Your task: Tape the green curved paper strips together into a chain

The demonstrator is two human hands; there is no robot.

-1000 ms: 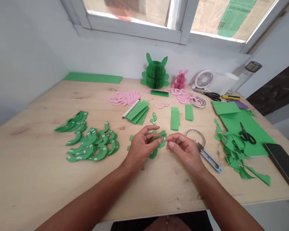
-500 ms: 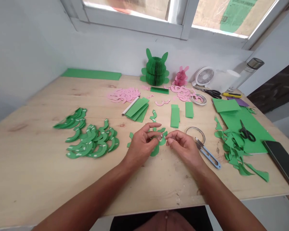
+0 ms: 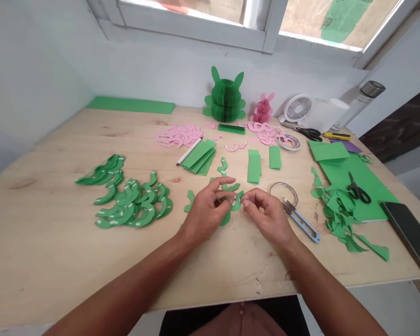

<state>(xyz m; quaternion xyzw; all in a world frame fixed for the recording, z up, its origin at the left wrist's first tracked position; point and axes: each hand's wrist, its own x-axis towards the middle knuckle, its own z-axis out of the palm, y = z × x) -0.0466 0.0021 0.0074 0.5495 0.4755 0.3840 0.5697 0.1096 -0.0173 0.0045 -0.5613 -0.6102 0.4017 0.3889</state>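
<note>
A small curved green paper piece (image 3: 237, 203) with a white strip on it shows between my two hands. My left hand (image 3: 207, 208) is closed in a pinch on its left side, with the index finger stretched out above. My right hand (image 3: 266, 211) pinches at the piece's right end; its fingertips partly hide what they grip. More cut green pieces lie under and around my left hand, including a wavy one (image 3: 224, 165) just beyond it. Left of my hands is a pile of curved green pieces (image 3: 135, 205), many bearing white strips.
A tape roll (image 3: 283, 193) and a blue cutter (image 3: 303, 224) lie right of my right hand. Farther right are green scraps (image 3: 338, 210), black scissors (image 3: 357, 189) and a phone (image 3: 408, 233). Behind stand a green paper figure (image 3: 227, 100), a pink one (image 3: 263, 108) and a fan (image 3: 297, 109).
The view has tilted very slightly, shifting everything a little. Both hands keep almost the same pose, fingertips together at the green piece.
</note>
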